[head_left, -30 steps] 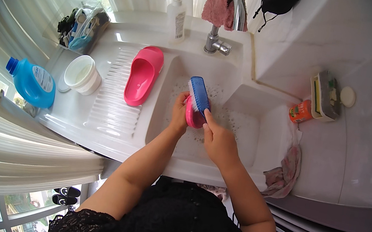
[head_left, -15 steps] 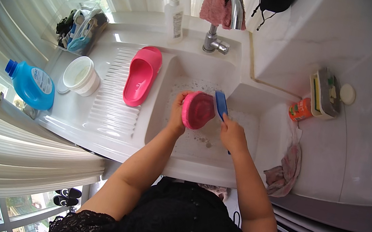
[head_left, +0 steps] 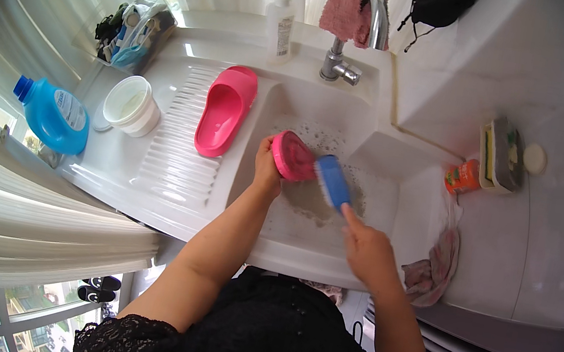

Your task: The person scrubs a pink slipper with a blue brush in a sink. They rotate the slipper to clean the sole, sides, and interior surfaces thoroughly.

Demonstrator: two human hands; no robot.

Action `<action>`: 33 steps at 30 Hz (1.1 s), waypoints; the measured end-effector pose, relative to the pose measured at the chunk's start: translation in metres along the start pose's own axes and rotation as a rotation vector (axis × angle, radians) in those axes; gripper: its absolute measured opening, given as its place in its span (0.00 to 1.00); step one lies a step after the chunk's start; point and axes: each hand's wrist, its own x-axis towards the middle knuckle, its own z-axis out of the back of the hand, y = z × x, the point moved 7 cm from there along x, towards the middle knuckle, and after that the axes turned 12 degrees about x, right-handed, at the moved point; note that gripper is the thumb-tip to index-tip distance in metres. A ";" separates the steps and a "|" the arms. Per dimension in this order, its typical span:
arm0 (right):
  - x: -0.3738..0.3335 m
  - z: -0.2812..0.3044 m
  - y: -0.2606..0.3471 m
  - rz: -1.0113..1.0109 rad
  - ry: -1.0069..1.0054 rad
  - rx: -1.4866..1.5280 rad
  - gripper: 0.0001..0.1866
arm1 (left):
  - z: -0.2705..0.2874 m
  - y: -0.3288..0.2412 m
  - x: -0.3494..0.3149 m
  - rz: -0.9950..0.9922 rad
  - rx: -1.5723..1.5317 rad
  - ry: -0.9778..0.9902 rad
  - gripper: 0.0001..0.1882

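Over the sink basin point(head_left: 313, 103), my left hand point(head_left: 267, 167) grips a pink slipper point(head_left: 290, 156) by its side, seen end-on and tilted. My right hand point(head_left: 368, 251) is closed round the handle of a blue scrub brush point(head_left: 334, 183), slightly smeared by motion. The brush head is close to the slipper's right edge; whether its bristles touch is hard to tell. Soapy, greyish water point(head_left: 307, 206) lies at the bottom of the basin below. A matching pink slipper point(head_left: 215, 120) rests on the ribbed drainboard point(head_left: 173, 135) to the left.
A chrome tap point(head_left: 380, 24) draped with a pink cloth point(head_left: 351, 10) stands behind the basin, near a white pump bottle point(head_left: 279, 26). Leftward are a white tub point(head_left: 131, 106), a blue detergent bottle point(head_left: 57, 116) and a clear box point(head_left: 134, 36). An orange container point(head_left: 462, 178) and sponge holder point(head_left: 500, 156) stand right.
The brush has swung down and its broad blue back now shows. My right hand has moved right and nearer me. The held slipper has tilted, and more murky water shows beneath it.
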 end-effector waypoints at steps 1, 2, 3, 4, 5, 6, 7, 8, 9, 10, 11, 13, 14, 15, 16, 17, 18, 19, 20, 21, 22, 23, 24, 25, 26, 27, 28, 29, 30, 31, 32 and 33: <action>-0.005 -0.008 0.013 0.096 0.005 -0.011 0.23 | 0.001 0.006 0.003 0.001 0.032 0.004 0.12; -0.007 -0.015 0.027 0.196 0.010 -0.025 0.24 | 0.001 0.011 0.006 -0.001 0.062 0.006 0.12; -0.003 -0.019 0.034 0.196 -0.034 -0.038 0.24 | -0.003 0.011 0.006 -0.073 0.126 0.039 0.12; 0.005 -0.025 0.039 0.197 -0.078 -0.050 0.24 | -0.008 0.011 0.004 -0.147 0.190 0.071 0.12; 0.011 -0.028 0.042 0.193 -0.118 -0.062 0.24 | -0.011 0.013 0.002 -0.216 0.254 0.103 0.12; 0.019 -0.026 0.044 0.190 -0.143 -0.052 0.24 | -0.007 0.016 0.006 -0.349 0.404 0.043 0.11; 0.029 -0.021 0.047 0.186 -0.167 -0.042 0.24 | -0.003 0.024 0.013 -0.482 0.554 -0.018 0.11; 0.035 -0.018 0.046 0.181 -0.196 -0.030 0.24 | -0.003 0.026 0.016 -0.617 0.706 -0.075 0.10; 0.030 -0.023 0.045 0.195 -0.162 -0.065 0.24 | -0.007 0.014 0.008 -0.428 0.516 -0.052 0.10; 0.019 -0.031 0.042 0.208 -0.128 -0.101 0.23 | -0.010 0.002 -0.004 -0.237 0.328 -0.030 0.10; 0.009 -0.038 0.043 0.230 -0.086 -0.142 0.23 | -0.012 -0.004 -0.014 -0.049 0.131 -0.017 0.10; -0.003 -0.045 0.045 0.177 -0.044 -0.202 0.23 | 0.000 0.010 0.000 0.002 0.045 0.001 0.10; -0.007 -0.049 0.044 0.146 -0.017 -0.227 0.23 | 0.007 0.022 0.006 0.033 0.005 0.006 0.11; -0.001 -0.044 0.047 0.165 -0.065 -0.151 0.23 | 0.010 0.029 0.009 -0.029 0.105 0.009 0.11; 0.012 -0.037 0.049 0.183 -0.112 -0.074 0.23 | 0.009 0.038 0.011 -0.091 0.206 0.013 0.11; 0.021 -0.027 0.050 0.199 -0.173 -0.002 0.23 | -0.001 0.031 0.009 -0.158 0.303 0.029 0.10; 0.023 -0.027 0.049 0.211 -0.173 0.052 0.23 | -0.002 0.031 0.009 -0.107 0.230 0.026 0.10; 0.026 -0.028 0.047 0.224 -0.173 0.105 0.23 | -0.003 0.029 0.007 -0.056 0.157 0.022 0.10; 0.029 -0.029 0.047 0.241 -0.167 0.159 0.24 | -0.003 0.023 0.004 -0.006 0.083 0.012 0.10; 0.022 -0.033 0.045 0.237 -0.142 0.163 0.23 | -0.001 0.019 0.003 0.045 -0.088 -0.017 0.11; 0.009 -0.038 0.042 0.233 -0.116 0.166 0.23 | 0.001 0.020 0.009 0.048 -0.104 0.026 0.12; 0.000 -0.042 0.040 0.228 -0.082 0.169 0.22 | 0.003 0.017 0.010 0.054 -0.123 0.062 0.12; 0.000 -0.040 0.038 0.215 -0.088 0.202 0.22 | 0.004 0.016 0.009 0.059 -0.142 0.097 0.12; 0.002 -0.036 0.035 0.203 -0.094 0.236 0.22 | 0.005 0.014 0.004 -0.011 -0.046 0.033 0.12; 0.005 -0.032 0.035 0.189 -0.107 0.271 0.22 | -0.001 0.015 0.002 -0.038 0.003 0.056 0.12; 0.011 -0.029 0.036 0.179 -0.109 0.276 0.22 | -0.005 0.018 0.001 -0.065 0.053 0.080 0.12; 0.021 -0.025 0.038 0.169 -0.111 0.280 0.22 | -0.009 0.021 -0.001 -0.092 0.102 0.104 0.12; 0.026 -0.022 0.039 0.160 -0.118 0.283 0.22 | -0.011 0.020 -0.001 -0.139 0.135 0.099 0.12; 0.024 -0.021 0.040 0.179 -0.136 0.264 0.22 | -0.010 0.020 0.001 -0.127 0.139 0.087 0.12; 0.021 -0.021 0.040 0.198 -0.155 0.245 0.22 | -0.008 0.019 0.003 -0.115 0.143 0.074 0.12; 0.016 -0.023 0.040 0.217 -0.169 0.229 0.22 | -0.005 0.019 0.006 -0.102 0.149 0.057 0.12; 0.008 -0.029 0.040 0.202 -0.133 0.185 0.22 | -0.003 0.013 0.004 -0.070 0.099 0.043 0.13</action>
